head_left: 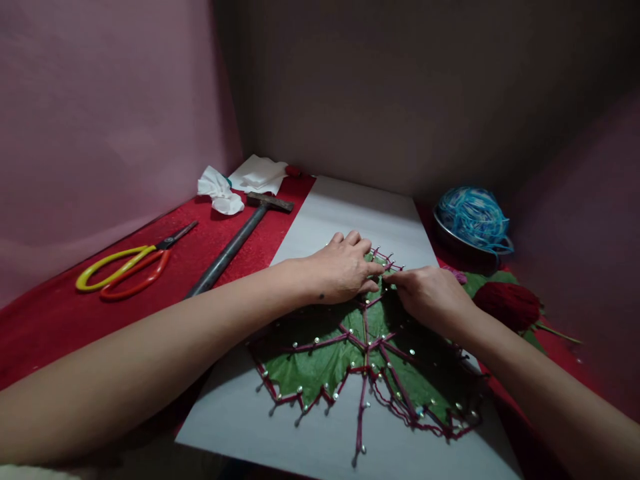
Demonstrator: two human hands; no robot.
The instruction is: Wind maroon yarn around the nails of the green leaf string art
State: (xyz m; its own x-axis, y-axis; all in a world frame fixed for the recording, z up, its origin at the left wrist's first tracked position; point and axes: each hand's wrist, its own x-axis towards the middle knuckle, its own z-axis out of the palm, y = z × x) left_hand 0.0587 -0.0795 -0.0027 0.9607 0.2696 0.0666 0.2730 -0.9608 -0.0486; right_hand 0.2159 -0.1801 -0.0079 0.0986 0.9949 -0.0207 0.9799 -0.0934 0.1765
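A large green leaf (310,370) lies on a white board (260,427), ringed and crossed by nails. Maroon yarn (357,417) runs from nail to nail along its outline and veins, and a loose wavy strand trails by the lower right edge. My left hand (347,270) rests over the leaf's upper part, fingers apart, its index finger reaching toward the nails near the far tip. Opposite it, my right hand (433,300) is closed, thumb and index pinched at the yarn by those nails. The exact grip is partly hidden.
On the red cloth (45,340) at left lie yellow-and-orange-handled scissors (135,263), a hammer (235,247), and crumpled white tissue (220,190). To the right are a metal bowl (465,243) of blue yarn (473,217) and a dark red yarn ball (507,305). Walls stand close behind.
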